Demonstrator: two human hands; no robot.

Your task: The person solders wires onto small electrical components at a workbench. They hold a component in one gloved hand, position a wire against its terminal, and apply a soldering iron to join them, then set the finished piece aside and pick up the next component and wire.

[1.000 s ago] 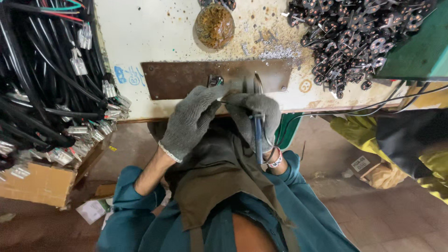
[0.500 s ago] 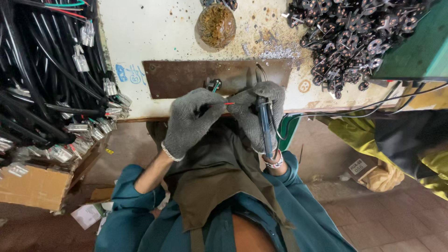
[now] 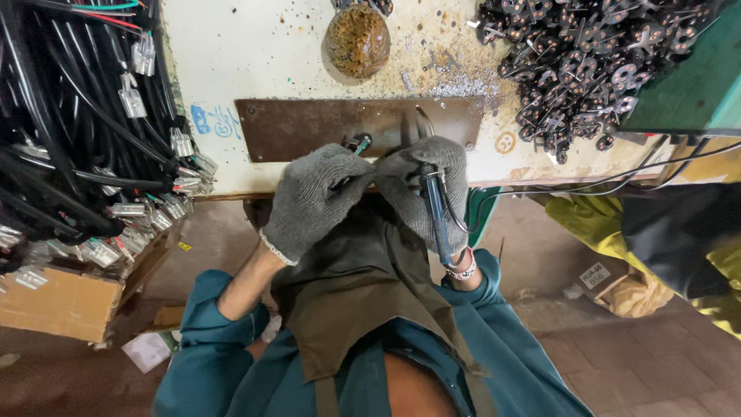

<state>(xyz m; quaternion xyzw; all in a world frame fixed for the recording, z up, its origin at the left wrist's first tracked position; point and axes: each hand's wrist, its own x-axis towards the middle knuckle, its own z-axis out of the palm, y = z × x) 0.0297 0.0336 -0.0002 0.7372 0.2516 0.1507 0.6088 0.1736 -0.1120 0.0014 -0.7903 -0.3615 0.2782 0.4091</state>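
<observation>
Looking down from the head view: both hands in grey knit gloves meet at the near edge of the workbench (image 3: 231, 69), right over the rusty brown metal plate (image 3: 309, 127) fixed to its top.

Left hand (image 3: 312, 197): fingers curled tight around a small wire piece with a green-tipped end (image 3: 360, 143) poking up past the knuckles. It looks pinned against the plate, likely so the plate takes the heat and backs the part.

Right hand (image 3: 432, 181): fist closed on a dark-handled iron-type tool (image 3: 434, 212), handle running back along the wrist, cord trailing off to the right. Tip is hidden behind the fingers, so can't tell if it touches the part.

Surroundings:
- Heap of dark stamped metal terminals with wire tails (image 3: 587, 54) at far right of bench, within reach of the right hand.
- Brownish round lump, maybe a tip-cleaning wad (image 3: 357, 40), just beyond the plate, with silvery flecks scattered beside it.
- Bundles of black cables with clear plastic connectors (image 3: 85, 154) hanging left, over a cardboard box (image 3: 62, 305).
- Bench top is chipped, stained cream paint.
- Brown apron (image 3: 363, 286) over teal sleeves.
</observation>
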